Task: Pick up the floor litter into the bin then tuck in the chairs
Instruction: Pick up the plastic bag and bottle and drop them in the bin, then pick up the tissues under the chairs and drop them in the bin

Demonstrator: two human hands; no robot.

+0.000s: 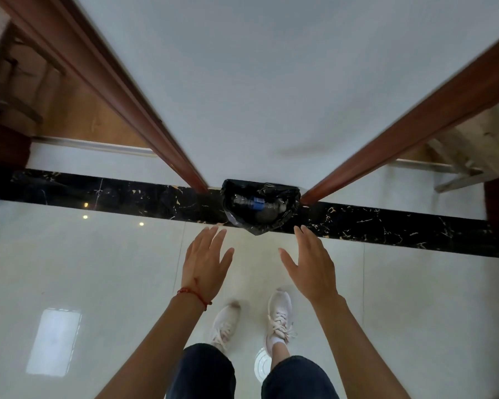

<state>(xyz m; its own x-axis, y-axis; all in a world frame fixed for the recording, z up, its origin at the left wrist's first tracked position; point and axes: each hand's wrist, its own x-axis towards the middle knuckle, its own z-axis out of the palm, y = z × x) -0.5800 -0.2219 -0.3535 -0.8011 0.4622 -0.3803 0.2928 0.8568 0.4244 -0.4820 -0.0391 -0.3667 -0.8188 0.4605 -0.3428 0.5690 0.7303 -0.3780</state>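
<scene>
A small bin (285, 210) lined with a black plastic bag stands on the floor against the white wall, straight ahead of me. Inside it lies a dark plastic bottle (252, 203) with a blue label. My left hand (205, 262) hovers below and left of the bin, fingers straight and spread, holding nothing. My right hand (310, 262) hovers below and right of the bin, equally spread and empty. Neither hand touches the bin. No chair shows clearly in this view.
Two brown wooden door frames (144, 110) (401, 131) flank the white wall panel. A black marble strip (386, 226) crosses the glossy pale floor tiles (84, 269). My white shoes (278, 315) stand just behind the hands. Blurred furniture (473, 145) shows through both doorways.
</scene>
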